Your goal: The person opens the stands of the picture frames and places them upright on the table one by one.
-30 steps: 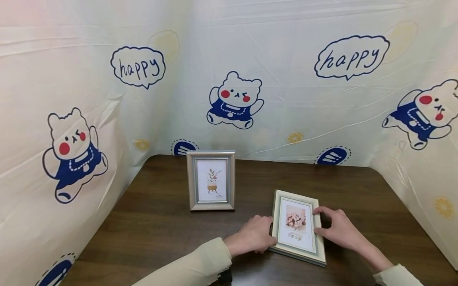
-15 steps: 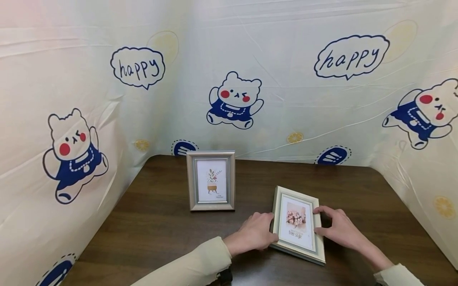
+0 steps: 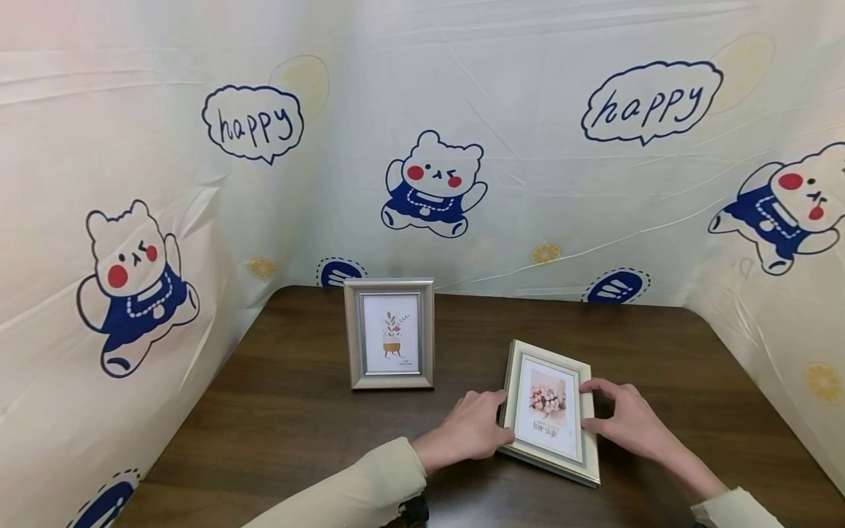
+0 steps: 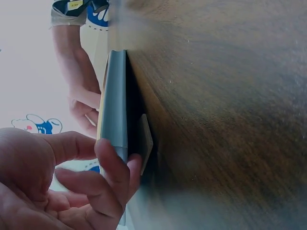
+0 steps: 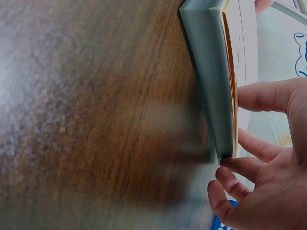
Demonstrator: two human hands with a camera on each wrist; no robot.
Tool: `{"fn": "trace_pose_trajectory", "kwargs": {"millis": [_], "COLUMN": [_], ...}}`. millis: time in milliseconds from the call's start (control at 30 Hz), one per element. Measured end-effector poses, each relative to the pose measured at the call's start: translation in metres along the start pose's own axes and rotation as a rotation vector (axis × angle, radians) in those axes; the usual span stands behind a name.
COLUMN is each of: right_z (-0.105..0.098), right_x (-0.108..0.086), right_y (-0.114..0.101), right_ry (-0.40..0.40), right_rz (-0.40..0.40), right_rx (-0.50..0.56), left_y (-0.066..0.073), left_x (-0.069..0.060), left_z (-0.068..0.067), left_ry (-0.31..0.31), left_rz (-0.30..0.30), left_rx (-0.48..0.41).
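Compared to a second ago, your flower-photo frame (image 3: 548,411) is tipped up more, far edge higher and a touch farther from the standing frame (image 3: 391,334).

Cream frame (image 3: 548,411) with “free style”, cloth (image 3: 528,95) “happy”

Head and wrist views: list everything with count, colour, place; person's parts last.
Table: one, dark brown, centre.
Standing frame: one, beige, upright on table.
Held frame: one, cream, between hands.
Back stand: one, grey, behind held frame.
Fabric: count unclear, pale, around table.
Bears: three, white and blue, on fabric.
"Happy" bubbles: two, blue, on fabric.
Printed rounds: five, yellow, on fabric.
Badges: three, blue, on fabric.
Wrist devices: two, black, at cuffs.
Sleeves: two, pale, on forearms.
Left hand, right hand: one each, bare, gripping held frame.
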State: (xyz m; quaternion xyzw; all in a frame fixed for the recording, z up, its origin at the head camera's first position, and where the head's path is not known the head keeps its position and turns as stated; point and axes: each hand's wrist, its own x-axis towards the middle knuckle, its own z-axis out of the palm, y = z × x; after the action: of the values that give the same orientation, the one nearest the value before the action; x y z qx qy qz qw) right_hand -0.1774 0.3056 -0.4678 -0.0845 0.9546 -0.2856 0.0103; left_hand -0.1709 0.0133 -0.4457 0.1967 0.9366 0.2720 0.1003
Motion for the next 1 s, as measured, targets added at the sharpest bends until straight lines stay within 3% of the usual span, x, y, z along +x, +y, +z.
{"fn": "trace_pose_trajectory", "kwargs": {"millis": [333, 800, 1000], "right_z": [0.0008, 0.0016, 0.0011], "right_x": [-0.0006, 0.0002, 0.0006], "right_y": [-0.0011, -0.0004, -0.0012], "right_ry": [0.034, 0.076, 0.083], "right_rz": [-0.019, -0.046, -0.043], "right_rx": [-0.006, -0.016, -0.020], "left_y": [-0.0006, -0.0006, -0.0013], "left_x": [-0.0060, -0.0075, -0.0066], "left_z": [0.0000, 0.0002, 0.0004], "left_ry": [-0.049, -0.047, -0.024], "left_rz": [-0.040, -0.066, -0.066], "left_rx": [-0.183, -0.293, -0.300]}}
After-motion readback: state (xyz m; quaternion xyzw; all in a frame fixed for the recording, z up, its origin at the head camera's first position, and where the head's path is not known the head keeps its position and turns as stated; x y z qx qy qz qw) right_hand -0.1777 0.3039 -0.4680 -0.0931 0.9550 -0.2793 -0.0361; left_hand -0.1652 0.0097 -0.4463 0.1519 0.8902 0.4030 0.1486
